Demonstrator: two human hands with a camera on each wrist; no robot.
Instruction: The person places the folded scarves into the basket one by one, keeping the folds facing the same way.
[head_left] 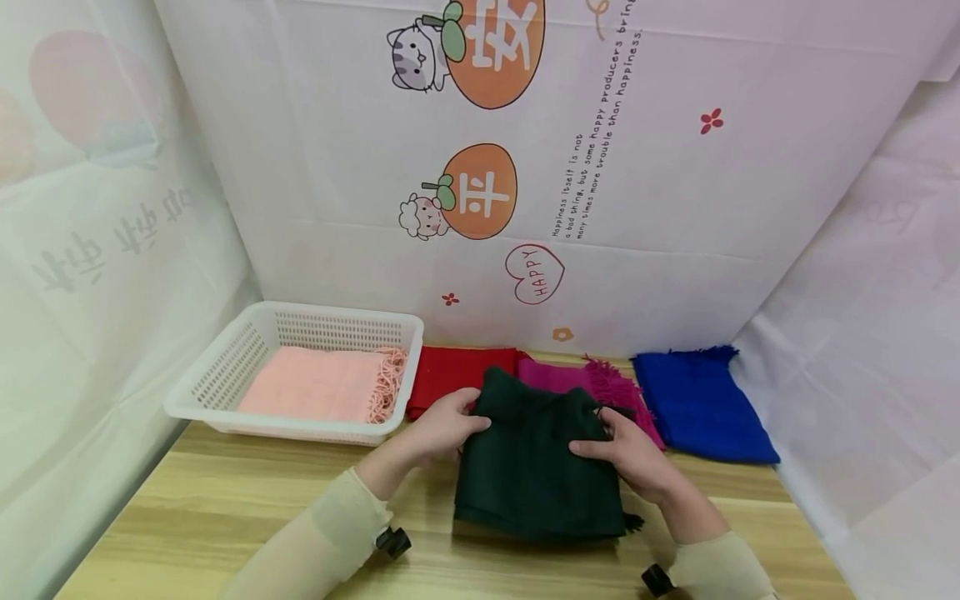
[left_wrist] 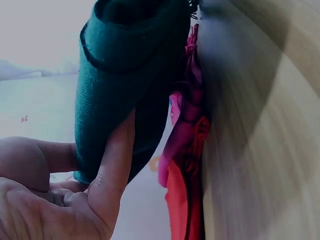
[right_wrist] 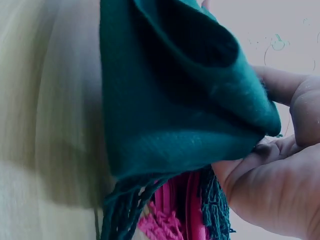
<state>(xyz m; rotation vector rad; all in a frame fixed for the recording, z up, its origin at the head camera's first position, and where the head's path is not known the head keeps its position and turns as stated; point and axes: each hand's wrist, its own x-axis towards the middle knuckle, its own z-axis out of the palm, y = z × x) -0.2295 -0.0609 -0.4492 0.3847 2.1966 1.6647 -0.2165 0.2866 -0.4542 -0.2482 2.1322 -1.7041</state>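
A folded dark green scarf (head_left: pixel 540 467) is held upright over the front part of the wooden table (head_left: pixel 262 508); whether its lower edge touches the wood cannot be told. One side is pinched between thumb and fingers by the left hand (head_left: pixel 442 429), the other is gripped likewise by the right hand (head_left: pixel 637 457). Behind it, a red cloth (head_left: pixel 461 371) and a fringed magenta cloth (head_left: pixel 551 373) are partly hidden. Farther right, a blue cloth (head_left: pixel 705 404) is laid flat. On the left, a folded pink cloth (head_left: pixel 315 383) is contained in a white basket (head_left: pixel 300 427).
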